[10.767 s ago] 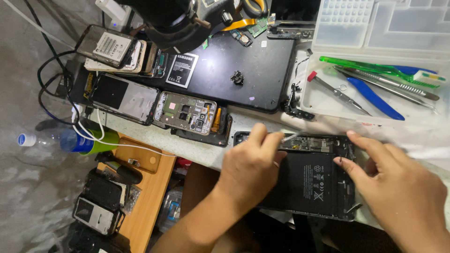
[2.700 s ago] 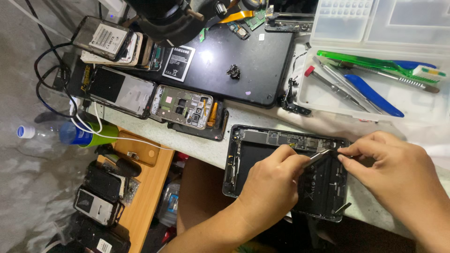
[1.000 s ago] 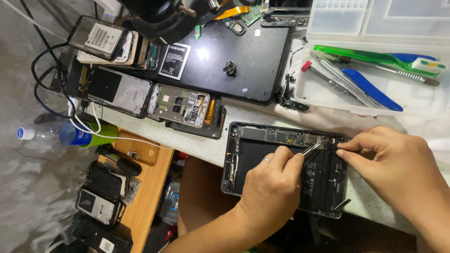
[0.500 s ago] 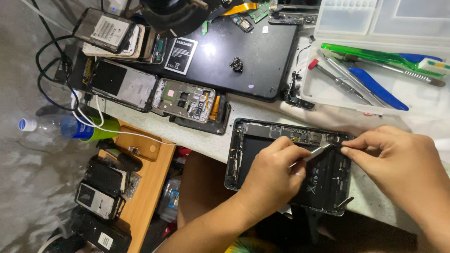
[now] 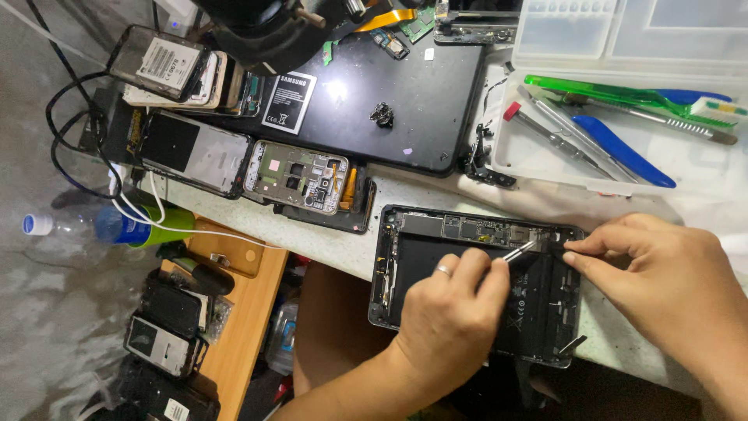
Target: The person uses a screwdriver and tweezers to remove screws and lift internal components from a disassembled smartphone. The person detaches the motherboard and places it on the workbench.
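Since ten seconds back the left hand (image 5: 448, 327) has come off the top edge of the opened tablet (image 5: 405, 273) and settled over its middle; the right hand (image 5: 662, 284) has closed in from the side. The left hand is curled shut around thin metal tweezers (image 5: 520, 250), their tip near the top right of the tablet's insides; the right is half closed, forefinger pressing the board just beside that tip, holding nothing I can see. The tablet lies flat at the near edge of the table (image 5: 351, 249), below the gutted phone (image 5: 300, 178) and the tray (image 5: 623, 168) of tools. To my eye, this wants a low, light grip on the tweezers, tip kept off the battery; the pressing finger should steady the part, not bend it.
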